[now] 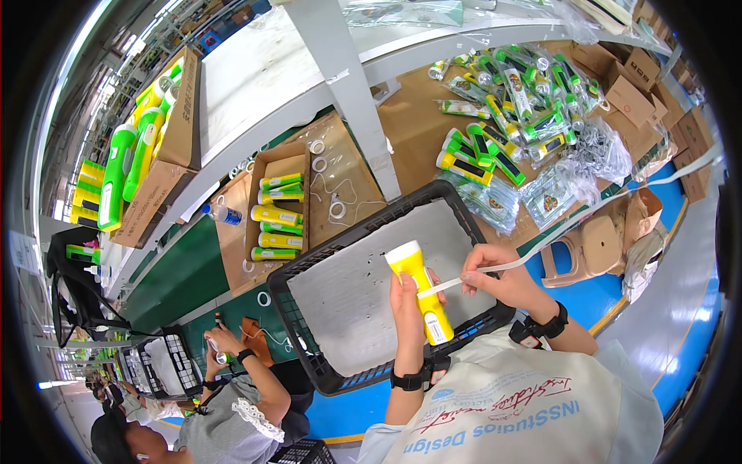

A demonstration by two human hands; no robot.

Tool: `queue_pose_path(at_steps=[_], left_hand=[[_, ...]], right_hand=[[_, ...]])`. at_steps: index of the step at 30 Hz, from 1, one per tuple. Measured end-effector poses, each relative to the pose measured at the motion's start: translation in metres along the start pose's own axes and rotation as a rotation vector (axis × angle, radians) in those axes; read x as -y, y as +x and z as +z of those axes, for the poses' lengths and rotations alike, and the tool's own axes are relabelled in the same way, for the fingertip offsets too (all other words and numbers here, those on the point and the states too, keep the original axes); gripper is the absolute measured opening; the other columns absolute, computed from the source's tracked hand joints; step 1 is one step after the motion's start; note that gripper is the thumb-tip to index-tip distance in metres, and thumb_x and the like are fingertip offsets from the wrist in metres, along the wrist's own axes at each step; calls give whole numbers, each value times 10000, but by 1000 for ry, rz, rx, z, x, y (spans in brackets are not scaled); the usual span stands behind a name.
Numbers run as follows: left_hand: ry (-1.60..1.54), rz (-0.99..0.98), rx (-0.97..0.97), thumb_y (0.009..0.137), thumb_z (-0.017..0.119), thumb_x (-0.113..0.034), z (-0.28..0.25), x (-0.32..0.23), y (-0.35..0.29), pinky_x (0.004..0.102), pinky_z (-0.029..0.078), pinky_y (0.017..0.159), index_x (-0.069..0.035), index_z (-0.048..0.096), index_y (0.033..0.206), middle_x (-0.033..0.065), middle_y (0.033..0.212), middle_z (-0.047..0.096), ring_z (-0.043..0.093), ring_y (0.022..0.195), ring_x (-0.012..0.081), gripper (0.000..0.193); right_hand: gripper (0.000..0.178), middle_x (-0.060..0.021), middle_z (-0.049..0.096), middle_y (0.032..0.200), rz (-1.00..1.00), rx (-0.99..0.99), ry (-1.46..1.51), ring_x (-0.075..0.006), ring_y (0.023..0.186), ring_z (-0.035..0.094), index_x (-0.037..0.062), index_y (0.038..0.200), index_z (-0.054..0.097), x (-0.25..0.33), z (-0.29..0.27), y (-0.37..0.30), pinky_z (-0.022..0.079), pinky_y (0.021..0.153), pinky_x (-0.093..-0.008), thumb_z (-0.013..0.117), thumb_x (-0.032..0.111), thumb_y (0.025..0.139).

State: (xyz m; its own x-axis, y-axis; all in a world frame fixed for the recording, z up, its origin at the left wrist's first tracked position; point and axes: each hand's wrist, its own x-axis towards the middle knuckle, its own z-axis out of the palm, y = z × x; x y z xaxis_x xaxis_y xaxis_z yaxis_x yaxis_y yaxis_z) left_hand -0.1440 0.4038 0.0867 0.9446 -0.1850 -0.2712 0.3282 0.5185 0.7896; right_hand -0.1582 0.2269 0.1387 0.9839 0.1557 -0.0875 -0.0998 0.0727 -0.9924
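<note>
My left hand [408, 311] is wrapped round a yellow flashlight [427, 301] with a white head, tilted above the black crate [283, 303]. A long white strip [541, 246] has one end against the flashlight's barrel. My right hand [498, 277] pinches this strip a little to the right of the flashlight. From there the strip runs up and away to the far right. A grey-white liner [352, 309] covers the bottom of the crate beneath my hands.
A cardboard box [253, 224] of yellow and green flashlights stands left of the crate, beside a bottle [224, 214]. Bagged flashlights [533, 100] are heaped at the back right, near clear plastic bags [599, 158]. A co-worker [232, 406] sits at the left. A stool [568, 259] stands at right.
</note>
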Motion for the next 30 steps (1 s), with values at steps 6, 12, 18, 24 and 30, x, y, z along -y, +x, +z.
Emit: queue_pose_path(at_steps=[6, 12, 18, 24, 30], left_hand=[[-69, -18, 141, 951, 329, -515, 6, -5, -12, 314, 515, 554, -55, 358, 1202, 121, 893, 536, 583, 636, 182, 524], [129, -30, 110, 978, 332, -423, 12, -12, -18, 305, 506, 570, -57, 339, 1225, 125, 889, 534, 579, 633, 180, 442], [-9, -152, 128, 977, 360, -349, 17, -11, -21, 314, 497, 508, -50, 358, 1189, 142, 851, 537, 568, 573, 199, 366], [65, -137, 145, 909, 439, -59, 31, -1, -10, 321, 493, 475, -113, 28, 1431, 148, 844, 535, 559, 533, 201, 666], [373, -107, 312, 882, 515, -80, 64, 65, 46, 306, 491, 473, -30, 86, 1398, 136, 868, 531, 559, 533, 178, 672]], right_hand=[[90, -58, 606, 743, 9, 18, -46, -94, 668, 588, 10, 809, 538, -1, -1, -3, 474, 606, -225, 593, 54, 865], [140, -30, 603, 715, 57, 27, -203, -76, 651, 580, 24, 783, 551, 7, 0, 1, 450, 589, -216, 619, 118, 861], [201, 0, 579, 618, 247, 17, -177, -51, 566, 550, 20, 770, 561, 5, -6, 3, 411, 512, -209, 602, 182, 883], [196, 16, 576, 623, 263, -44, -198, -35, 572, 541, 44, 747, 566, 19, -21, -9, 393, 509, -193, 615, 185, 874], [107, -98, 522, 584, -256, -339, -957, -296, 499, 510, 32, 757, 566, 16, -30, -25, 413, 487, -349, 644, 98, 792]])
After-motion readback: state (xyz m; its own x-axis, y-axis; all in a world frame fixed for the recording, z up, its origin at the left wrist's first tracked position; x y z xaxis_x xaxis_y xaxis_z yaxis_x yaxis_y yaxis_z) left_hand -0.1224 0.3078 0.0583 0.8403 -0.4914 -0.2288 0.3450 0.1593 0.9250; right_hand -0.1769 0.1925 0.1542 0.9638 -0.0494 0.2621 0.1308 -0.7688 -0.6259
